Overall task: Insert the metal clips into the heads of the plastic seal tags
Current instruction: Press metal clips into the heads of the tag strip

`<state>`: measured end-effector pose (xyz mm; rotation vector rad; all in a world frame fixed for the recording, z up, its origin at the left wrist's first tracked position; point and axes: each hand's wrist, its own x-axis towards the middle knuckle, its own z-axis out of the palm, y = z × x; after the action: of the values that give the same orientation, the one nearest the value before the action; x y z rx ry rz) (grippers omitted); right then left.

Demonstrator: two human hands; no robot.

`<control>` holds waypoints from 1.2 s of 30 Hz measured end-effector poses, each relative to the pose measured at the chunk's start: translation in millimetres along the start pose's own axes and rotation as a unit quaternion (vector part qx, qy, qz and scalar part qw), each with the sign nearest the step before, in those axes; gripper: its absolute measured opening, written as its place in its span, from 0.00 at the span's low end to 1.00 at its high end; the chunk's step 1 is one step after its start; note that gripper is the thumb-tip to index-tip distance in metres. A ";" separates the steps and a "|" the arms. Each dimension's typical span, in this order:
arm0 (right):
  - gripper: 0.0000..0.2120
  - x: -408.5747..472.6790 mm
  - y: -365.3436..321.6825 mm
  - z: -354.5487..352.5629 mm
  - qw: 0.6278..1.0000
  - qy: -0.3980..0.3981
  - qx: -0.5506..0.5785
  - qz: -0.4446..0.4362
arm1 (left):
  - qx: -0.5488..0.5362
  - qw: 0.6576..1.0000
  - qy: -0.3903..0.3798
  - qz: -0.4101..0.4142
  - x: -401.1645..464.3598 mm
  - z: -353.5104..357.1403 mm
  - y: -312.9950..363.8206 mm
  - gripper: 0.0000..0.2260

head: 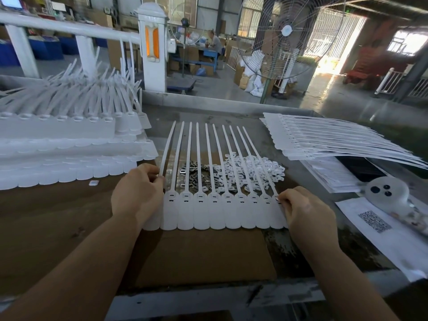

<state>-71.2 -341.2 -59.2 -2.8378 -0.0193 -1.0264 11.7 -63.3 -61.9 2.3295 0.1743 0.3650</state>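
one joined strip of seal tags (217,214) lies flat with ten tails fanning away from it; eight slotted heads show, the two end ones hidden under the two hands, left hand (136,193) and right hand (305,212). beyond it lie two loose heaps too dense to count: metal clips (194,174) and white plastic pieces (250,167). two stacks of further strips flank it, left stack (58,140) and right stack (335,140).
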 end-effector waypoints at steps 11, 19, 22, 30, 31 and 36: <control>0.04 -0.8 2.2 -1.3 0.999 -0.026 0.019 0.018 | -0.001 1.000 0.007 0.002 0.2 1.5 -0.9 0.12; 0.03 1.8 1.2 0.4 0.999 -0.016 0.019 0.028 | 0.002 1.000 0.003 0.000 1.4 1.8 -2.0 0.13; 0.02 1.7 -0.3 0.6 1.000 -0.004 0.003 0.017 | 0.002 1.000 0.002 -0.002 1.4 2.2 -2.6 0.12; 0.07 2.2 -2.0 0.3 0.999 0.015 -0.032 -0.006 | -0.004 1.000 0.002 0.002 1.6 2.8 -2.8 0.12; 0.08 2.2 -2.0 0.5 0.999 0.015 -0.033 -0.007 | -0.005 1.000 0.003 0.002 1.6 2.9 -2.8 0.12; 0.07 1.8 -0.2 1.7 1.000 0.001 -0.020 0.001 | -0.011 1.000 0.007 0.002 1.2 2.9 -2.4 0.11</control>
<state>-68.7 -340.9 -59.3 -2.8716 0.0031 -1.0420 13.7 -63.3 -65.3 2.3058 0.1720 0.3843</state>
